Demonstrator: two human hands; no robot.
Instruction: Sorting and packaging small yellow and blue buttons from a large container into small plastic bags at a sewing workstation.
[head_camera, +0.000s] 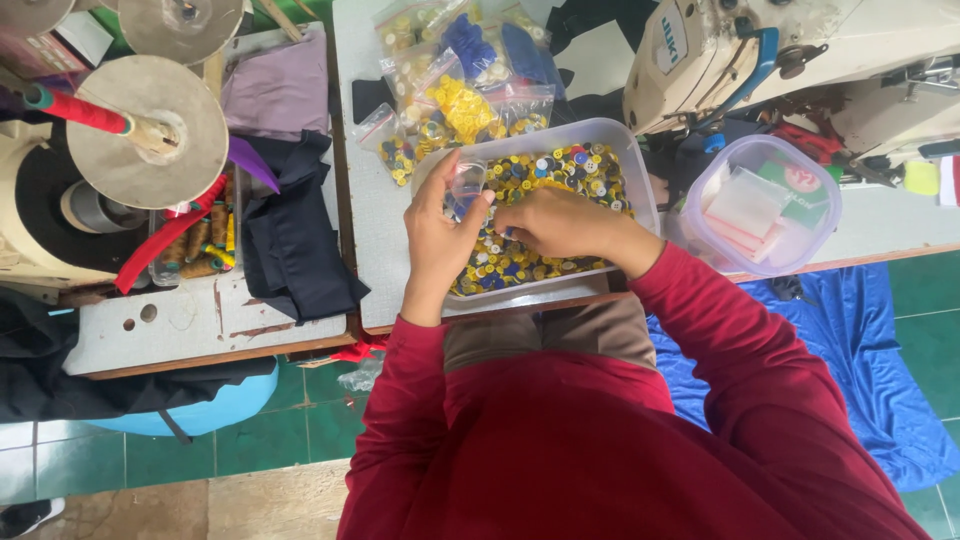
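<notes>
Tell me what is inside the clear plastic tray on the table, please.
The clear tray holds many loose buttons, mostly yellow, some blue and white. Both hands, left hand and right hand, cover its middle, hiding the buttons beneath.

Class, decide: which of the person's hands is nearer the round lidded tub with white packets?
Right. The right hand rests in the button tray beside the tub; the left hand is farther, across the tray.
</notes>
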